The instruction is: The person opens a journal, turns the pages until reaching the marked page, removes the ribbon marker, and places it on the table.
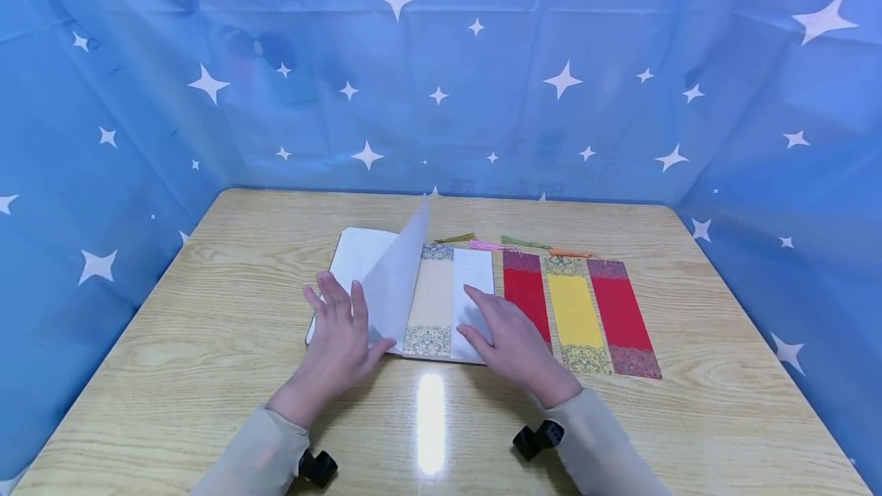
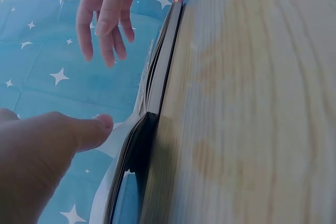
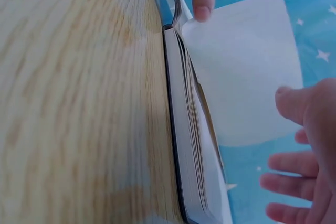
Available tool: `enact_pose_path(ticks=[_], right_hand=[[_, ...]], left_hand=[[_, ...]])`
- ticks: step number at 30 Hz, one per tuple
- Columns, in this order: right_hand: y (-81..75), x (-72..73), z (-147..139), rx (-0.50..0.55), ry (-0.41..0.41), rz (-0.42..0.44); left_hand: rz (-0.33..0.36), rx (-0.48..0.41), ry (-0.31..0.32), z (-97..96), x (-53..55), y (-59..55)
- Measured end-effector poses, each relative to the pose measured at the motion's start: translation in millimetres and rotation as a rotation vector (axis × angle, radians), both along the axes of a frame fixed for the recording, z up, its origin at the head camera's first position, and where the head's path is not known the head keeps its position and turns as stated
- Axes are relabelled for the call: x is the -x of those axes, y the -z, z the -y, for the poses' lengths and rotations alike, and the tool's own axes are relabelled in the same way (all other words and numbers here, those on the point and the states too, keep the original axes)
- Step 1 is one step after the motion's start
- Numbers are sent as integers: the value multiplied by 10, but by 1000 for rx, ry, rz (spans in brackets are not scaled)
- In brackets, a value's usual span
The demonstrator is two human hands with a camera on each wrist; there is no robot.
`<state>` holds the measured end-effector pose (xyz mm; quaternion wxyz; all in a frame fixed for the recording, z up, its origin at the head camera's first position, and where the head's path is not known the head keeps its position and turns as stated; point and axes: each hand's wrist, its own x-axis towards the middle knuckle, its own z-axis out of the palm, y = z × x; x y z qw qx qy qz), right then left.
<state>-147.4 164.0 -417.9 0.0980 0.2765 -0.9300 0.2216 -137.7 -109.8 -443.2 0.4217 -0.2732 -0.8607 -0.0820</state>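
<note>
A notebook (image 1: 472, 305) lies spread on the table, with one white page (image 1: 396, 282) standing up and leaning at its middle. On the right-hand page rests a cream bookmark (image 1: 432, 289) with patterned ends and an olive tassel (image 1: 455, 238) past the top edge. My left hand (image 1: 338, 339) is spread over the left page, its thumb near the foot of the raised page; contact is unclear. My right hand (image 1: 513, 339) hovers above the right page's edge, fingers apart and holding nothing. In the right wrist view, the raised page (image 3: 241, 72) stands beyond the right hand (image 3: 310, 150).
Right of the notebook lie a red bookmark (image 1: 526, 289), a yellow bookmark (image 1: 575, 312) and another red bookmark (image 1: 623, 312), with pink, green and orange tassels (image 1: 568, 252) at their tops. The wooden table (image 1: 207, 312) is backed by a blue star-patterned cloth (image 1: 482, 128).
</note>
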Motion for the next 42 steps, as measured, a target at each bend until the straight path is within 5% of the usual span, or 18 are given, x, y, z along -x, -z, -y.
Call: enact_pose_path(ticks=[8, 22, 32, 42], right_hand=[[8, 4, 13, 36, 45, -3], [11, 32, 36, 18, 81, 43], [31, 54, 34, 5, 119, 84], [-12, 162, 76, 45, 179, 194]], left_hand=[[127, 100, -127, 22, -62, -57], [382, 240, -231, 119, -120, -114], [481, 251, -231, 152, -141, -76], [680, 149, -205, 157, -170, -30]])
